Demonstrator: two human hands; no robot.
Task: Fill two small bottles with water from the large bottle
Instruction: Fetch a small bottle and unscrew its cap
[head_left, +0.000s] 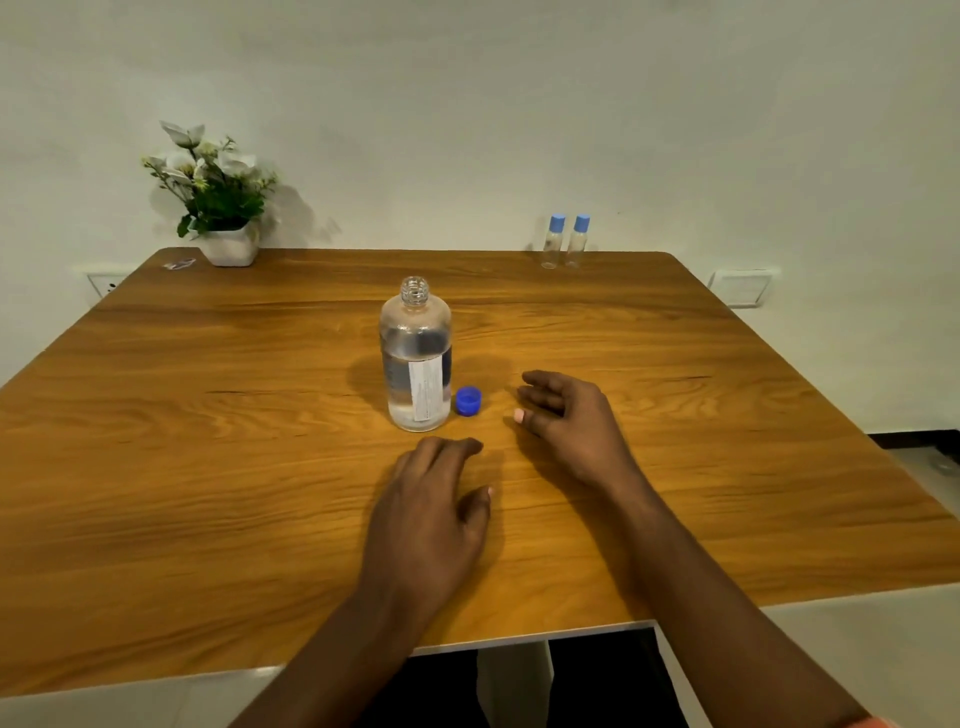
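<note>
Standing large bottle (415, 358); open mouth upward

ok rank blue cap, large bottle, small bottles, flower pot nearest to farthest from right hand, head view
1. blue cap, just left of the right hand
2. large bottle, further left
3. small bottles, far edge
4. flower pot, far-left corner

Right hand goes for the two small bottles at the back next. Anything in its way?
Nothing visible. Only bare table lies between the right hand and the small bottles at the far edge. The open large bottle and its blue cap stand to the left of that path.
</note>
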